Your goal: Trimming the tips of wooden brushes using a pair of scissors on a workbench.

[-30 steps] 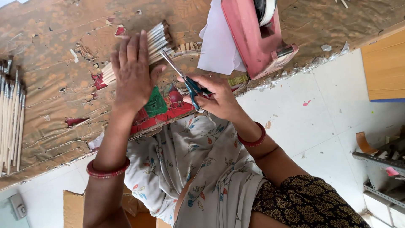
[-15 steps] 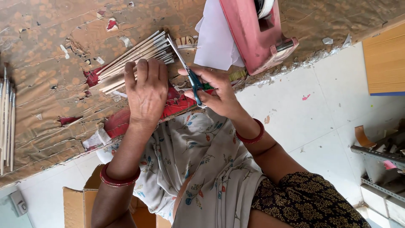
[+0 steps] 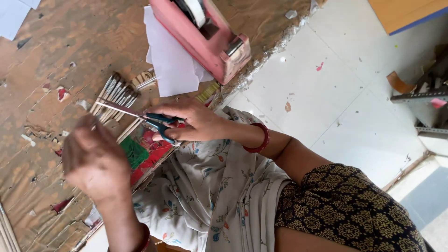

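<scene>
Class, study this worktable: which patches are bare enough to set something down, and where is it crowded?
Bare wood lies at the table top left, between the white paper and the far corner sheet. Crowded: around the stick bundle, the scissors in the right hand, the blurred left hand, and the pink tape dispenser.

A worn brown desk (image 3: 56, 42) is carrying everything here. A pink tape dispenser (image 3: 205, 39) is sitting near its edge, partly on white paper (image 3: 170, 70). A bundle of thin sticks (image 3: 114, 95) is lying just left of the paper. Red scraps (image 3: 61, 93) are scattering over the scuffed top, and another white sheet (image 3: 14, 18) is lying at the corner.
</scene>
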